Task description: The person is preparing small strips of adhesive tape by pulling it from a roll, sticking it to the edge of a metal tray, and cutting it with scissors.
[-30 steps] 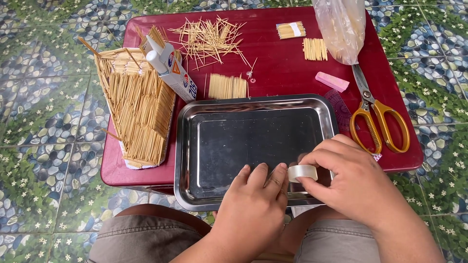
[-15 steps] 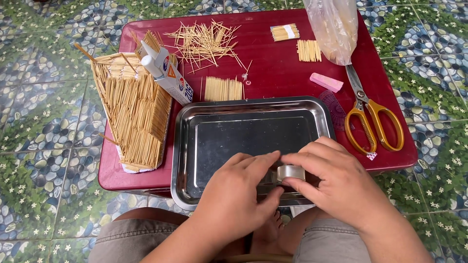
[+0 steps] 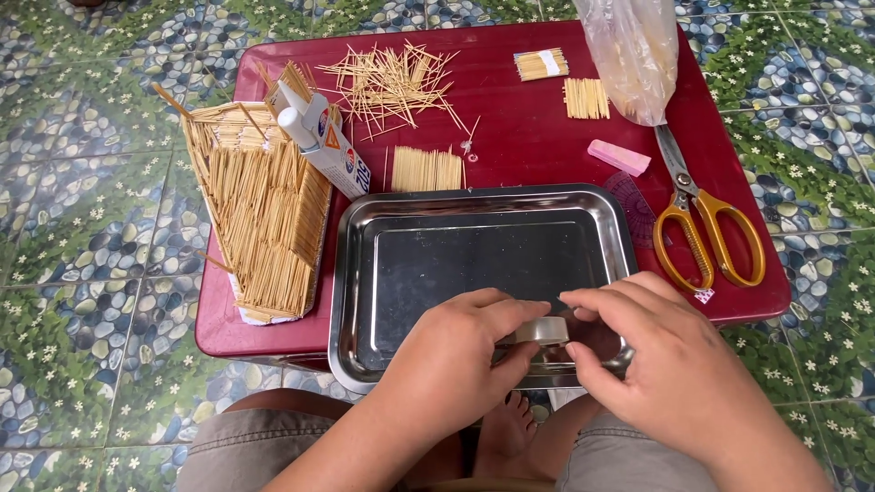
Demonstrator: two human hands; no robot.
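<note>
A roll of clear tape [image 3: 545, 330] is pinched between both hands over the near edge of a steel tray [image 3: 365, 273].

The roll is clamped from 9 o'clock by the fingers of the left hand [image 3: 456, 360] and from 3 o'clock by those of the right hand [image 3: 656, 355], the two hands drawn close together around it, just above the tray's near rim at the 6 o'clock edge of the red desk [image 3: 510, 118]. A slip could be judged likely, since the roll is small and held only at the fingertips; it could then drop into the tray or past the rim onto the lap. At 10 o'clock lie the toothpick panels [image 3: 260, 228] and glue bottle [image 3: 319, 137]; the yellow-handled scissors [image 3: 706, 228] lie at 2 o'clock.
</note>
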